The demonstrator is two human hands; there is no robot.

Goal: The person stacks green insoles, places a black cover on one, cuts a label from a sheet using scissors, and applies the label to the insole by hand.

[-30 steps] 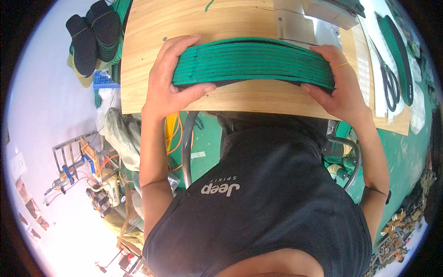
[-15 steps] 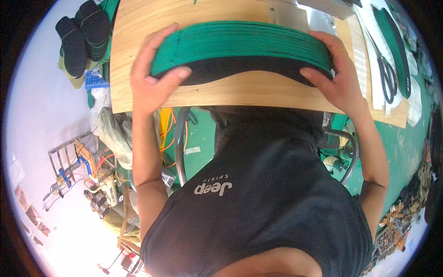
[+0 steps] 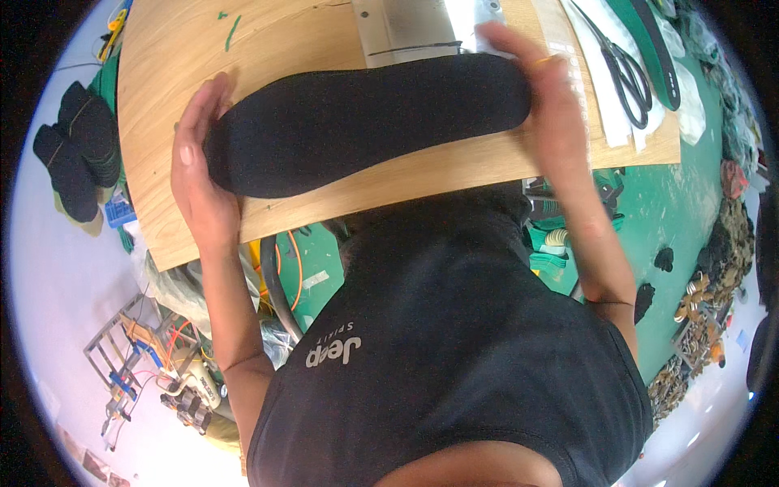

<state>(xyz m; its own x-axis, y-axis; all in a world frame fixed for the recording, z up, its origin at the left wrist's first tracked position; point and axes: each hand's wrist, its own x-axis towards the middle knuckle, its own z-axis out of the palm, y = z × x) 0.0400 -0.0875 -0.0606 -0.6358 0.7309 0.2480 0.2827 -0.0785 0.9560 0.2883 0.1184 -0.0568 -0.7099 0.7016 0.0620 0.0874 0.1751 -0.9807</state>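
Note:
A black insole [image 3: 365,122], sole-shaped, lies face up across the wooden table in front of me, its sides hiding whatever is under it. My left hand [image 3: 203,162] stands on edge at its left end, palm against the rim and fingers stretched out. Around the right end is my right hand [image 3: 552,109], smeared by motion, its fingers reaching out past the insole's far corner. Neither hand is wrapped round the insole.
Behind the insole sits a metal plate [image 3: 406,32] on the wooden table [image 3: 276,40]. Black-handled scissors [image 3: 629,81] and a green-and-black insole [image 3: 649,49] lie at the right. Stacked black insoles [image 3: 77,154] stand off the left edge. A green scrap [image 3: 233,32] lies near the back.
The green-sided stack of insoles, gripped on edge between both hands, has been turned down so a black face points up. My hands have loosened to its ends; the view has shifted right.

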